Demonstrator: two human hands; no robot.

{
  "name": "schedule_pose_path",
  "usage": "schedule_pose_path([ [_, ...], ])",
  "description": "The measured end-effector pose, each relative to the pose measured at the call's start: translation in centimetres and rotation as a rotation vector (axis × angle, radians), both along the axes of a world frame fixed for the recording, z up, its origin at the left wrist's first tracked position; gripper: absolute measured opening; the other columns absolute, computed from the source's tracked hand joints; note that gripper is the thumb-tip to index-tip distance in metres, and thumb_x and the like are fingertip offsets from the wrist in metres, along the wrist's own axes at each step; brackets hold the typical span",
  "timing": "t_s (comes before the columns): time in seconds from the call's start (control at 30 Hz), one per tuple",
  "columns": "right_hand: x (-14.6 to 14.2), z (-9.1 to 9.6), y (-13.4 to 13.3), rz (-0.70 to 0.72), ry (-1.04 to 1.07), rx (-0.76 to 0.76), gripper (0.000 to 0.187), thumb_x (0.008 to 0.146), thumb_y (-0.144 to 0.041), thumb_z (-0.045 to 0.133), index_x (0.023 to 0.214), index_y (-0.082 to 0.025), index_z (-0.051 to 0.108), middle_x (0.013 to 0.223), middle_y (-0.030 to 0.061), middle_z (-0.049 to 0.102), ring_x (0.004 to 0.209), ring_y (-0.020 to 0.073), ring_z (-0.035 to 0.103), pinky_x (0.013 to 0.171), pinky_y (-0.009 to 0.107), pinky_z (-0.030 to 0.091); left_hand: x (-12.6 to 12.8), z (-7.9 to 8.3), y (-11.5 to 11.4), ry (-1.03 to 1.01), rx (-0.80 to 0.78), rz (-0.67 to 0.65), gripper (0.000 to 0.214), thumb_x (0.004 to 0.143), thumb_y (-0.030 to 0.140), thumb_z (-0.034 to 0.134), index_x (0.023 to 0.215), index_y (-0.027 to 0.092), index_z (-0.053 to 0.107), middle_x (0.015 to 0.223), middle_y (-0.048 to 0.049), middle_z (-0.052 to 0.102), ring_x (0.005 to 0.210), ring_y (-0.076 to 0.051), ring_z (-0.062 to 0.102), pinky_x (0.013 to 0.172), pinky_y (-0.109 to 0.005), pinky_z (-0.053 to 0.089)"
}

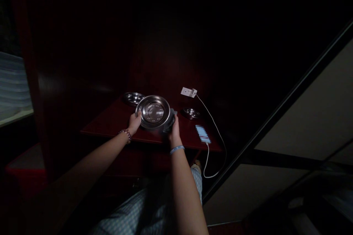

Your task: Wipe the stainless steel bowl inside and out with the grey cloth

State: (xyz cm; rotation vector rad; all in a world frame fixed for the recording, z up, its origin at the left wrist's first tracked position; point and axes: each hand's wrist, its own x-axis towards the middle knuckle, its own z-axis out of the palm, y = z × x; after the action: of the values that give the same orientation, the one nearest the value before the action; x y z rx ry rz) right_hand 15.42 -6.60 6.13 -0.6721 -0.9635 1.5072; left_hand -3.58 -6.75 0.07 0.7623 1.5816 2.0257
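Observation:
A round stainless steel bowl (153, 111) is held up above the front of a dark red table, tilted so its shiny inside faces me. My left hand (135, 122) grips its left rim, thumb on the inside edge. At the right side, my right hand (175, 126) is closed on a dark grey cloth (170, 120) that lies against the bowl's outer wall. Part of the cloth is hidden behind the bowl and the fingers. Behind to the left rests another steel bowl (133, 98). A smaller steel bowl (191, 113) stands to the right.
On the table (104, 121), a phone (203, 134) lies at the right, with a white charging cable (217, 129) looping past the table edge. The cable runs to a white wall socket (188, 92). Stacked clear plastic containers (13, 84) stand far left. The surroundings are dark.

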Motion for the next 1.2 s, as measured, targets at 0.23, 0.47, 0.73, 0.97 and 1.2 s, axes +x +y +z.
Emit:
schedule_pose_path([
  [0.23,1.9,0.0,1.2,-0.117,0.067,-0.164,0.01,0.076,-0.035,0.059,0.081,-0.027,0.062,0.065,-0.0019,0.071,0.07,0.0225,0.072,0.076,0.039,0.064,-0.1,-0.6,0.5,-0.046,0.085,-0.08,0.041,0.082,0.057,0.065,0.095,0.018,0.07,0.094,-0.0115,0.079,0.1,-0.028,0.073,0.084,-0.033,0.056],
  [0.47,0.9,0.0,-0.3,-0.411,-0.416,0.554,0.04,0.083,-0.024,0.061,0.122,-0.026,0.07,0.135,0.0065,0.073,0.136,0.0238,0.059,0.124,0.044,0.036,0.2,-0.5,0.5,-0.027,0.121,-0.13,0.042,0.085,0.053,0.064,0.106,0.018,0.071,0.114,-0.0138,0.079,0.115,-0.029,0.072,0.1,-0.036,0.054],
  [0.73,-0.3,-0.6,-3.0,-0.07,-1.508,0.981,0.042,0.093,-0.011,0.058,0.132,-0.02,0.073,0.14,0.0128,0.073,0.139,0.0262,0.059,0.132,0.049,0.021,0.5,0.1,0.5,-0.103,0.182,-0.15,0.038,0.085,0.049,0.068,0.105,0.016,0.07,0.11,-0.0126,0.078,0.112,-0.028,0.07,0.105,-0.041,0.053],
  [0.97,-1.5,-0.3,-3.4,0.082,-1.289,0.723,0.04,0.097,-0.023,0.058,0.133,-0.02,0.074,0.127,0.0082,0.08,0.115,0.0247,0.073,0.107,0.035,0.052,0.6,0.1,0.3,-0.156,0.244,-0.115,0.04,0.09,0.048,0.068,0.109,0.013,0.067,0.108,-0.0137,0.076,0.108,-0.028,0.071,0.104,-0.043,0.054],
  [1.2,-1.9,-0.3,-1.5,0.023,-0.583,0.285,0.04,0.092,-0.027,0.053,0.126,-0.017,0.072,0.119,0.0056,0.079,0.11,0.02,0.07,0.097,0.028,0.054,0.5,0.4,-0.2,-0.166,0.205,-0.092,0.037,0.104,0.034,0.052,0.132,0.011,0.061,0.139,-0.0186,0.07,0.13,-0.028,0.066,0.114,-0.041,0.048],
])
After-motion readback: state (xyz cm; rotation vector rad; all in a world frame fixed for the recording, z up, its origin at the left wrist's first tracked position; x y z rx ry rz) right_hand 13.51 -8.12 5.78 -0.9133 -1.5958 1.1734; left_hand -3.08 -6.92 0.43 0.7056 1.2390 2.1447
